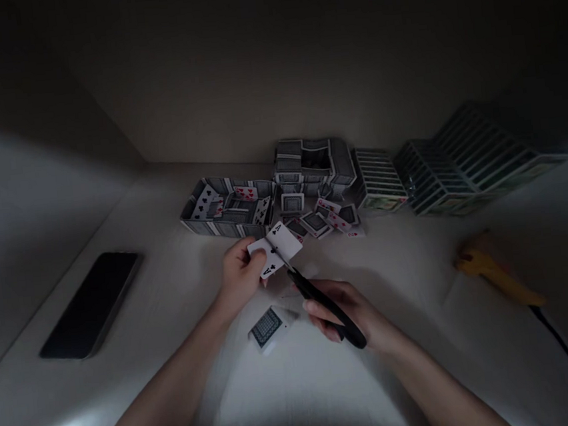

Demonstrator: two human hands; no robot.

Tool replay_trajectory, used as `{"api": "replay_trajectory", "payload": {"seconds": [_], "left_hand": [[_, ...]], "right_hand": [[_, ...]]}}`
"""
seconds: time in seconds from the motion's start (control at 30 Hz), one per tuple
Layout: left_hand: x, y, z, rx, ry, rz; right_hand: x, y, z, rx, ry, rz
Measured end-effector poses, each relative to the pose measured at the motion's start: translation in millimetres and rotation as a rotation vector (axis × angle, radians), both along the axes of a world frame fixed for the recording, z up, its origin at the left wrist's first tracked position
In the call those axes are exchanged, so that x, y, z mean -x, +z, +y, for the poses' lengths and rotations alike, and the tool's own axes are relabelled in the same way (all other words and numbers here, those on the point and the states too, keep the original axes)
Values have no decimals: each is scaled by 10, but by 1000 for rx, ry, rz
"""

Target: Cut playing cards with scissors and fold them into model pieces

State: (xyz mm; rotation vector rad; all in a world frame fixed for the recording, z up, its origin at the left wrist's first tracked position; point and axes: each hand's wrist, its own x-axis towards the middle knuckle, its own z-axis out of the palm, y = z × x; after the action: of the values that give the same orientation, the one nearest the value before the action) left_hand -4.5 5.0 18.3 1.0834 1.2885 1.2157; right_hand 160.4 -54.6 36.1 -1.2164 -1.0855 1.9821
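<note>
Left hand (239, 269) has an ace of clubs (289, 238) pinched by one end, thumb on top of the face. The fingers under the card are mostly out of sight, so can't say exactly how they're set. The card is up over the middle of the surface (174, 384), in front of the pile of cut card pieces (316, 223).

Right hand (357, 303) is wrapped around the black handles of a pair of scissors (329, 304). One blade runs across the card's face near the middle club; the other one I can't make out, and I can't tell how far any cut goes. The finger loops are partly covered by the hand too.

Below the hands there's a patterned card piece (267, 327), kinda blurry, with a paler bit by its upper right that's hard to read. The pieces in the pile overlap, so several faces are half covered.

Behind on the left is an open box made of cards (205, 229), its near right corner close to the ace. Next to it sits a boxy card build (342, 164) with a dark opening; no clue what's inside. The striped stepped structure (479, 154) fades into shadow on the right. Yellow glue gun (501, 279) is smeary, its cord running off toward the dark lower right corner. Phone (92, 305) on the left, screen black.
</note>
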Motion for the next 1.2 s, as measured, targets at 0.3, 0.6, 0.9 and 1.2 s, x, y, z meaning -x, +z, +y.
{"api": "replay_trajectory", "payload": {"seconds": [0.3,0.6,0.9,1.2], "left_hand": [[-4,-28,6,15,5,-7],[-19,-5,2,33,15,-22],[-15,-26,4,26,11,-7],[-19,-24,11,27,-10,-19]], "right_hand": [[36,12,-11,25,-30,-20],[27,34,-13,50,-38,2],[36,25,-17,57,-42,-16],[24,13,-22,76,-34,-33]]}}
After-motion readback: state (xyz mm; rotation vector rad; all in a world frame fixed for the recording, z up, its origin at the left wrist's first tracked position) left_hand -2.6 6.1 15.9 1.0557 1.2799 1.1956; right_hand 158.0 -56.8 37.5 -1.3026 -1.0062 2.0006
